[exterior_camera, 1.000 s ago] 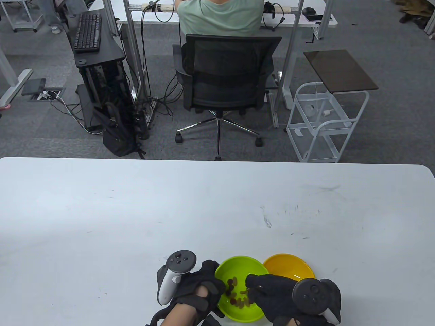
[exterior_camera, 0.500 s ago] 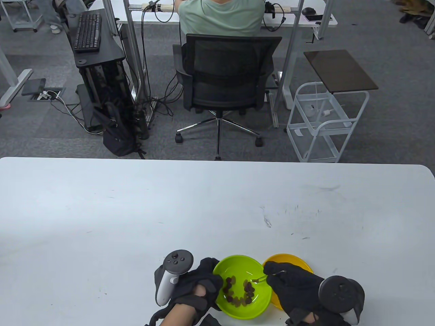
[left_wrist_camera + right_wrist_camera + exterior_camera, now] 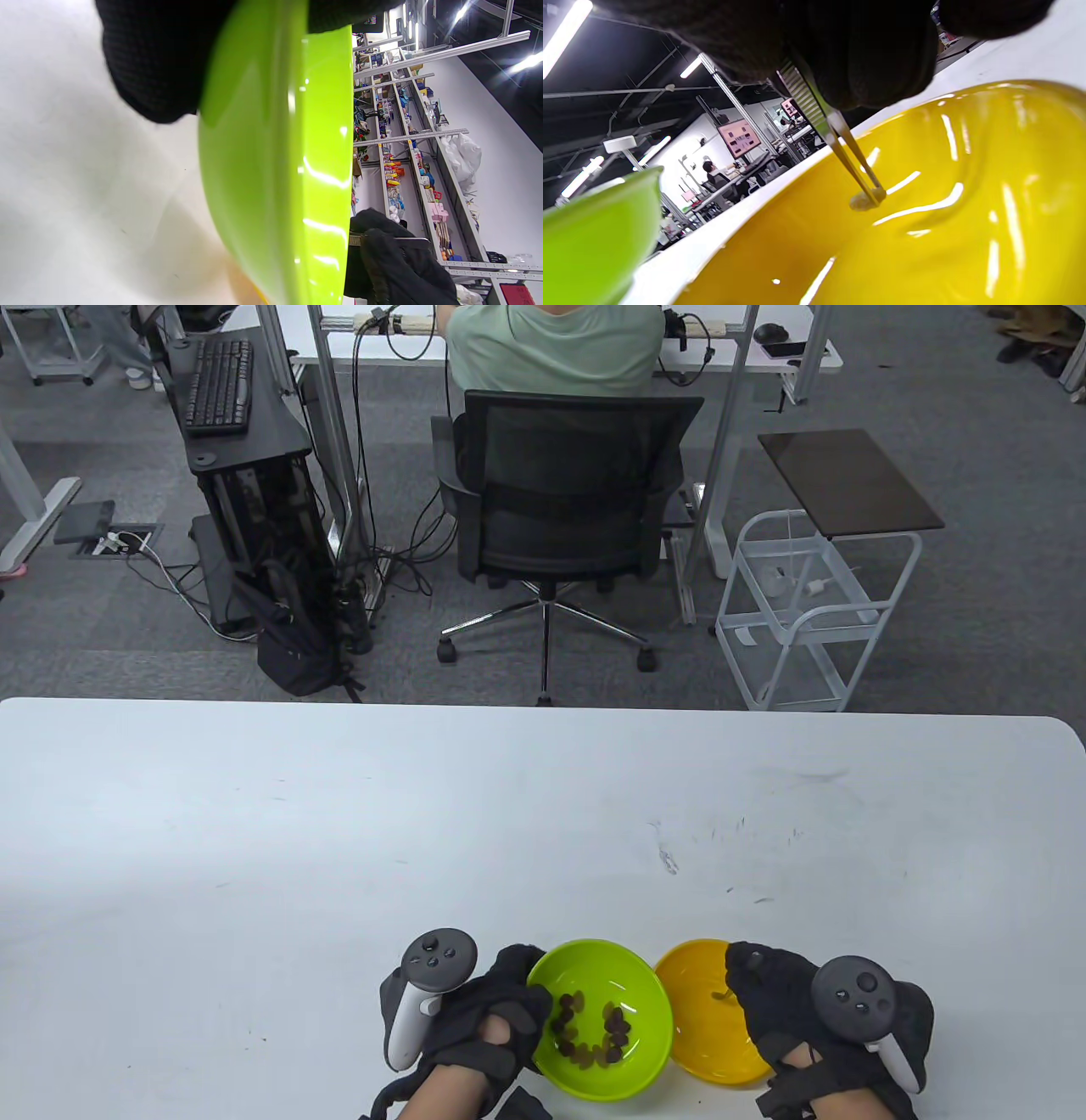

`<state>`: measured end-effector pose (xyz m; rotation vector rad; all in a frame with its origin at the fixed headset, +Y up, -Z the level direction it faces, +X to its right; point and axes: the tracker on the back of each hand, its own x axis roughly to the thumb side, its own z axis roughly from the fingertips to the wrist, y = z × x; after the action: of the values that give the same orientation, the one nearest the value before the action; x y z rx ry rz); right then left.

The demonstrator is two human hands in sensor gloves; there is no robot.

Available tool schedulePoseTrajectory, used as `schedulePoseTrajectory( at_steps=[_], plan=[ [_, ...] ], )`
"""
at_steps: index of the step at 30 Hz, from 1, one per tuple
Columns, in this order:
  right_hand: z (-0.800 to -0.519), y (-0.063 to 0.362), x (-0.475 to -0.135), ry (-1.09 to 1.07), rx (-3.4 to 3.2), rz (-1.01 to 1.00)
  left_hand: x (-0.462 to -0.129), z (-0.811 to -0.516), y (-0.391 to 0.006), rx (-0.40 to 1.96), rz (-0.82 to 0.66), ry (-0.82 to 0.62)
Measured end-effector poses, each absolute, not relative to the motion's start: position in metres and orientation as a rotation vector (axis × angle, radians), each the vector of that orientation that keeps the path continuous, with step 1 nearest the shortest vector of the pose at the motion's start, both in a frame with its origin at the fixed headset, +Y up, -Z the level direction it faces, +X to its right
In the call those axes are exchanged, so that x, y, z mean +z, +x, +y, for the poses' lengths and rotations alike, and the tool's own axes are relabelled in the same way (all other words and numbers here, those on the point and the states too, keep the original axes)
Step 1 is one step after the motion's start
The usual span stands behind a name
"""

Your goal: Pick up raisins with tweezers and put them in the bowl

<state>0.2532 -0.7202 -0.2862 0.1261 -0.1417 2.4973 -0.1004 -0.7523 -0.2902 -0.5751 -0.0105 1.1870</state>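
A green bowl (image 3: 632, 976) with several dark raisins (image 3: 594, 1035) sits near the table's front edge. My left hand (image 3: 488, 1027) grips its left rim and tilts it; the bowl's underside (image 3: 271, 169) fills the left wrist view. An orange bowl (image 3: 691, 984) stands just right of it. My right hand (image 3: 776, 993) is over the orange bowl and pinches metal tweezers (image 3: 835, 140). The tweezer tips hold one raisin (image 3: 865, 200) low inside the orange bowl (image 3: 925, 237).
The white table (image 3: 339, 831) stretches far and left of the bowls, with faint scuff marks at the right middle. Beyond its far edge stand an office chair (image 3: 564, 500) and a white wire cart (image 3: 806, 611).
My right hand moved right with the tweezers, from the raisins in the green bowl to over the orange bowl. My left hand kept its grip on the green bowl.
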Motion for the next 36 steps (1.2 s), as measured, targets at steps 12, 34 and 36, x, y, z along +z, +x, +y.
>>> schedulePoseTrajectory(
  at_steps=[12, 34, 36],
  plan=[
    [-0.728, 0.257, -0.289, 0.090, 2.511, -0.096, -0.289, -0.753, -0.101, 1.186, -0.009, -0.571],
    [-0.678, 0.163, -0.236, 0.599, 2.228, -0.182, -0.289, -0.751, -0.101, 1.172, -0.007, -0.546],
    [-0.682, 0.156, -0.236, 0.602, 2.259, -0.172, -0.289, -0.751, -0.101, 1.172, -0.010, -0.545]
  ],
)
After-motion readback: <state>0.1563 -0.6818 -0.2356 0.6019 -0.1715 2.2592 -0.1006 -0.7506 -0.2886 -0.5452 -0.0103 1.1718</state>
